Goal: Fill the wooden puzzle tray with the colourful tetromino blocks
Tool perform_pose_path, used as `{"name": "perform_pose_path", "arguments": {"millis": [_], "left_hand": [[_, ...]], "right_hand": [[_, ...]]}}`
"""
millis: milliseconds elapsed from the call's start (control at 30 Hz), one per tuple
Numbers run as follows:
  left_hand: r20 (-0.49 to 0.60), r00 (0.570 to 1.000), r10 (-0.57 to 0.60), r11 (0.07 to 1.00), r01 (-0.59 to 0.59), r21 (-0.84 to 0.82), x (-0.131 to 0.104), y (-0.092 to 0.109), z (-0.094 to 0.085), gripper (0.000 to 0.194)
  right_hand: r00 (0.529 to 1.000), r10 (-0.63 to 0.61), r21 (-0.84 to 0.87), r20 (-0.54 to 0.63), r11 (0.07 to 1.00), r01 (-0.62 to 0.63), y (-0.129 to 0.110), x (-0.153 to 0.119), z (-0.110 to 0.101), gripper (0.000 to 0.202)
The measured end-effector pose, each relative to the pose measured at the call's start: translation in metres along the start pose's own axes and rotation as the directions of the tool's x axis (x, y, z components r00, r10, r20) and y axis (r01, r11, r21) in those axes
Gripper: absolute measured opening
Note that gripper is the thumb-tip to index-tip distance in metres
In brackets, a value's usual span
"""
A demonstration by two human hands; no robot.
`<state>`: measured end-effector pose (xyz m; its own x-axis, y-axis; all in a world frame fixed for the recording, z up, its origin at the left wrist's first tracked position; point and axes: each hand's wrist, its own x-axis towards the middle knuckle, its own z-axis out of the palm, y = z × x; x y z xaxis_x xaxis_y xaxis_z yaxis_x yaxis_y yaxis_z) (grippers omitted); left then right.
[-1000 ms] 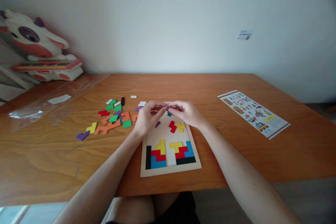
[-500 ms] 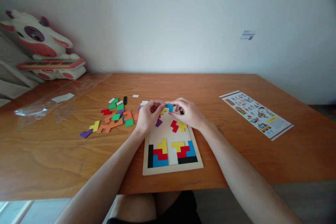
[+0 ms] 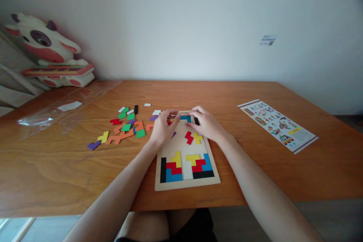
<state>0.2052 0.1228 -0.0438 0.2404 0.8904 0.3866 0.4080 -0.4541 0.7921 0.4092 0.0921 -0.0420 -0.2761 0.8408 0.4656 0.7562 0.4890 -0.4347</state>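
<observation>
A wooden tray (image 3: 216,170) lies near the table's front edge. Blue, red, yellow and black pieces fill its two near corners. My left hand (image 3: 167,126) is over the tray's far left part, fingers curved and bent inward beside a blue piece (image 3: 185,118). Across from it, my right hand (image 3: 202,123) reaches over the far right part, its fingertips at the same blue piece. A red piece (image 3: 189,137) and a yellow piece (image 3: 197,138) lie loose mid-tray. My left hand partly hides a purple piece (image 3: 173,135).
Several coloured pieces, among them a green one (image 3: 140,133), are scattered left of the tray. A printed sheet (image 3: 279,124) lies at the right. Clear plastic wrapping (image 3: 45,117) and a cow-shaped toy keyboard (image 3: 56,70) are at the left.
The blue piece between my hands has moved away, down against the tray's far edge. My left hand has shifted slightly right and now covers more of the purple piece.
</observation>
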Motion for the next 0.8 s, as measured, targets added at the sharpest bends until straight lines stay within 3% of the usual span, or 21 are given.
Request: {"name": "perform_pose_path", "arguments": {"millis": [167, 333, 567, 800], "left_hand": [[0.138, 0.969, 0.205, 0.947, -0.232, 0.223, -0.006, 0.004, 0.0, 0.02], [0.373, 0.893, 0.253, 0.839, -0.394, 0.374, -0.012, 0.013, 0.0, 0.028], [0.464, 0.856, 0.226, 0.801, -0.434, 0.412, -0.014, 0.016, -0.001, 0.04], [0.451, 0.86, 0.238, 0.811, -0.431, 0.395, -0.013, 0.014, -0.001, 0.039]], "right_hand": [[0.994, 0.105, 0.006, 0.002, 0.994, -0.105, 0.012, -0.003, 0.009, 0.03], [0.994, 0.106, -0.04, -0.019, 0.994, -0.106, 0.013, -0.004, 0.012, 0.031], [0.988, 0.125, -0.034, -0.095, 0.991, -0.129, 0.018, -0.003, 0.018, 0.026], [0.989, 0.119, -0.072, -0.09, 0.989, -0.126, 0.018, -0.004, 0.017, 0.021]]}}
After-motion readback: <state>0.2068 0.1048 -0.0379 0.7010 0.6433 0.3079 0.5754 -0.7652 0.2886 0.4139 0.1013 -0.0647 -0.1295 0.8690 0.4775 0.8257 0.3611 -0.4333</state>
